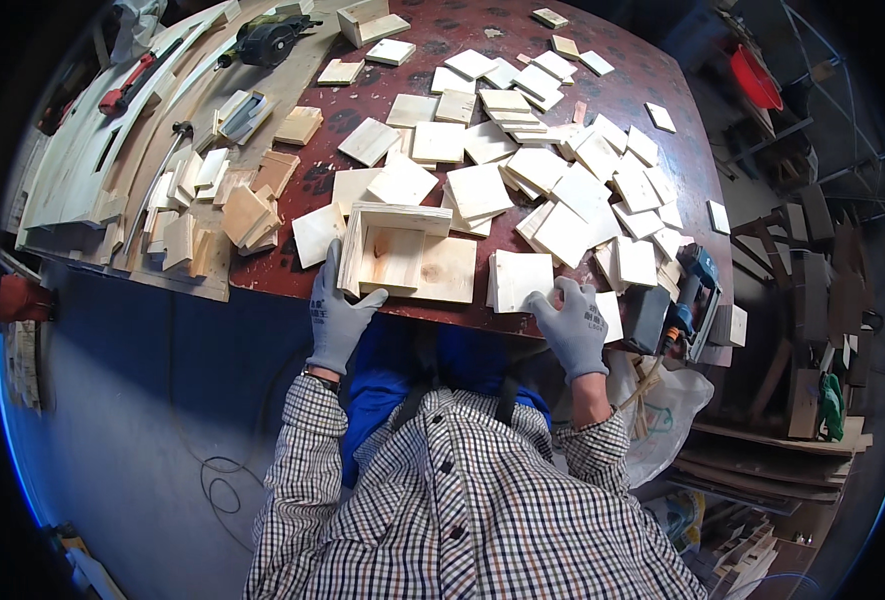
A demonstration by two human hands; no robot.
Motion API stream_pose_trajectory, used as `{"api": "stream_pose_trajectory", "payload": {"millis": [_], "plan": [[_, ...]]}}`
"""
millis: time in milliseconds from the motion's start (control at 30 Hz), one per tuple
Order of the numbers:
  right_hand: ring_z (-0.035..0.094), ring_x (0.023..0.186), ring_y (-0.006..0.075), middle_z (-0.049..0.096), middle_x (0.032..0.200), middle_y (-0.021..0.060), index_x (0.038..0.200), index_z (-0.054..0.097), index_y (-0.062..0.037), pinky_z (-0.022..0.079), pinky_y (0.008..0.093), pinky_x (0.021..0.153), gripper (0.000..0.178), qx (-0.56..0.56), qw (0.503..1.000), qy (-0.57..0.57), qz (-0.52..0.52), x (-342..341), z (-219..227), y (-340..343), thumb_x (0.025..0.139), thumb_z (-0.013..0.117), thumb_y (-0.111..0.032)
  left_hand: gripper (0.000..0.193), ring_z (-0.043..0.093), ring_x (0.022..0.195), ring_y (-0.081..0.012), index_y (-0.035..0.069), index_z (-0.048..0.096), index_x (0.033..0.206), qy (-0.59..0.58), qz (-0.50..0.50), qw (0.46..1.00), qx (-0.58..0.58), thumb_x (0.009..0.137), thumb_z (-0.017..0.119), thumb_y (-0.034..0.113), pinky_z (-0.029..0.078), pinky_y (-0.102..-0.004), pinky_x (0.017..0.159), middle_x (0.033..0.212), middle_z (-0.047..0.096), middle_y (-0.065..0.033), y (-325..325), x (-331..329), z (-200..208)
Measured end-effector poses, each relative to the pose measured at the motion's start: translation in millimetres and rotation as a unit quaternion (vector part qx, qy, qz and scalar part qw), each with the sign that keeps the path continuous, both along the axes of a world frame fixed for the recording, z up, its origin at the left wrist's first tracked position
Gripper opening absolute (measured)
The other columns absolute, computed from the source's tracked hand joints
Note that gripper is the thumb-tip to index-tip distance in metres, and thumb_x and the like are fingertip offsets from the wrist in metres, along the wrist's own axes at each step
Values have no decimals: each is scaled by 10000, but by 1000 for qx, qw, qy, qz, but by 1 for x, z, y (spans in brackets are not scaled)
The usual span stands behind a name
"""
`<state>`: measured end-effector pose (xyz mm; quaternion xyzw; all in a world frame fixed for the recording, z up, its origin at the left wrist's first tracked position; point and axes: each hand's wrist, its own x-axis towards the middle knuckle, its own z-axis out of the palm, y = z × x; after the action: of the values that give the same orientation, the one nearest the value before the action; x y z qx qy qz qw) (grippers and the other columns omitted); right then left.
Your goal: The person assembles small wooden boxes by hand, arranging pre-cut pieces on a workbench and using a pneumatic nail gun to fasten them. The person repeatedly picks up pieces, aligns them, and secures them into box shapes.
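My left hand (pixel 340 312), in a grey work glove, grips the near left corner of a partly assembled wooden box (pixel 392 258). Its thumb lies along the near edge, with the fingers up the outer side. Two raised walls of this box meet at a corner, and a flat board (pixel 449 270) lies against its right side. To the right, my gloved right hand (pixel 570 318) has its fingers curled against the right edge of a small stack of square wooden pieces (pixel 522 282). Many loose wooden squares (pixel 587 190) lie scattered and overlapping beyond both hands.
A blue nail gun (pixel 699 285) lies at the table's right edge. Wood offcuts (pixel 252 215) stand in piles on the left bench, with a dark power tool (pixel 267 42) and a red-handled tool (pixel 122 95) behind. A plastic bag (pixel 667 410) hangs below the right edge.
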<state>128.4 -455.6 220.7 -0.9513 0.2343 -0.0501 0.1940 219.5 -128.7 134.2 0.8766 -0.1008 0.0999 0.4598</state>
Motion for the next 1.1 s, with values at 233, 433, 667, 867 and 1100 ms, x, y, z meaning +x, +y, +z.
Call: {"api": "stream_pose_trajectory", "payload": {"millis": [233, 433, 667, 867, 1100], "plan": [[613, 1004, 248, 628, 1113, 70, 1282, 623, -106, 458, 430, 871, 521, -102, 933, -190, 288, 33, 14, 88, 868, 777, -383, 819, 591, 1254, -385, 29, 580, 1425, 27, -5, 999, 25, 729, 933, 277, 483, -471, 1101, 1333, 621, -187, 0, 7, 8], [630, 964, 261, 642, 1009, 85, 953, 719, -72, 457, 436, 853, 335, -197, 924, -4, 328, 77, -28, 123, 926, 706, -405, 776, 629, 1226, -376, -4, 600, 1383, 25, 5, 999, 46, 755, 933, 307, 511, -455, 1062, 1331, 658, -200, -6, 11, 7], [630, 954, 255, 623, 979, 88, 977, 701, -68, 483, 411, 825, 295, -197, 915, -94, 339, 74, -53, 114, 932, 699, -360, 666, 670, 1106, -352, 21, 667, 1272, 18, 11, 1000, 11, 740, 935, 320, 551, -442, 979, 1199, 688, -156, -6, 10, 2], [645, 876, 257, 618, 953, 102, 961, 697, -49, 520, 402, 745, 320, -165, 915, -57, 363, 84, -42, 112, 905, 709, -364, 673, 686, 1071, -360, 21, 669, 1266, 6, -2, 998, 65, 739, 937, 342, 566, -446, 941, 1191, 693, -162, -1, 12, 4], [642, 828, 247, 616, 925, 101, 920, 701, -37, 514, 392, 702, 237, -222, 903, -67, 361, 82, -49, 118, 921, 634, -265, 758, 715, 1063, -346, 9, 649, 1320, -69, -12, 995, 68, 730, 948, 379, 583, -430, 929, 1202, 720, -168, -5, 16, 8]]}}
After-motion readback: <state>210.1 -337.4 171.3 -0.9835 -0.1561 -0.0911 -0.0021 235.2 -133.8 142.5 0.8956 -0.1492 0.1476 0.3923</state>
